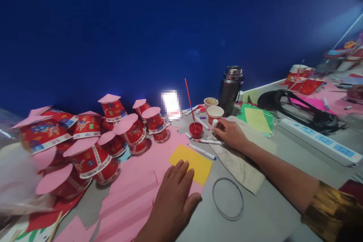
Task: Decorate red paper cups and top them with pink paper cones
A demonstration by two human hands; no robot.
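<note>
My left hand (177, 193) lies palm down with fingers spread, over pink paper (133, 196) and the near edge of a yellow sheet (193, 162). Nothing is in it. At the right, my right hand (231, 133) has its fingertips closed on a small white cap or bottle (214, 123), above a beige cloth (241, 162). Just left of that hand are a red paint cup (196, 130) with a thin red stick, and several markers. A blue-tipped marker (202, 152) crosses the yellow sheet's far edge. Behind my right hand stands a white-rimmed paper cup (214, 112).
Red paper cups with pink discs (87, 157) crowd the left. A dark thermos (230, 90) stands behind the paper cups. A grey ring (227, 199) lies near the front. Rightward are a power strip (317, 138), a black headband-like object (297, 109) and a green packet (256, 119).
</note>
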